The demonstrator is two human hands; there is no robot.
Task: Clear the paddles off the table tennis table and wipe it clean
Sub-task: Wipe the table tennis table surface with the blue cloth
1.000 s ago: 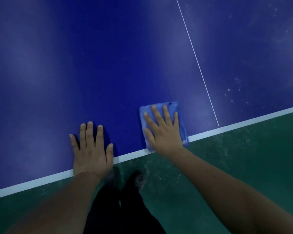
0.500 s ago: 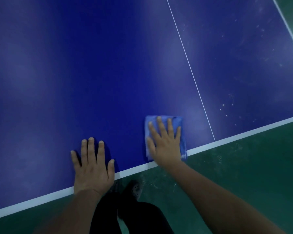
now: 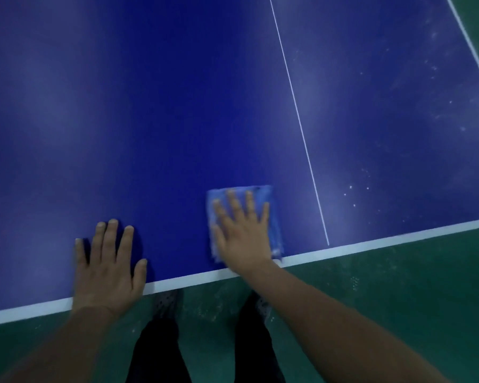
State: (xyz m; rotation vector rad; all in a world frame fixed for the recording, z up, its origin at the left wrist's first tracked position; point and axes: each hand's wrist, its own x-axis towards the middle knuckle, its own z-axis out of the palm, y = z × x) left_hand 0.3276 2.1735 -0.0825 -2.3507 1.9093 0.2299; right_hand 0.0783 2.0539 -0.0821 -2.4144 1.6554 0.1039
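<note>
Pressing folded blue cloth [image 3: 263,194] flat under right hand [image 3: 244,239], fingers [image 3: 234,205] straight, spread, at worktop [image 3: 177,120] near edge. Bracing left hand [image 3: 108,272] flat, fingers splayed, holding nothing. Lying toward 2 o'clock past centre line [image 3: 299,120]: dusty specks [image 3: 354,192], nearer right hand. Paddles not showing.

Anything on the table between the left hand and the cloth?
No. In the head view only bare blue table lies between the left hand and the cloth under the right hand.
</note>
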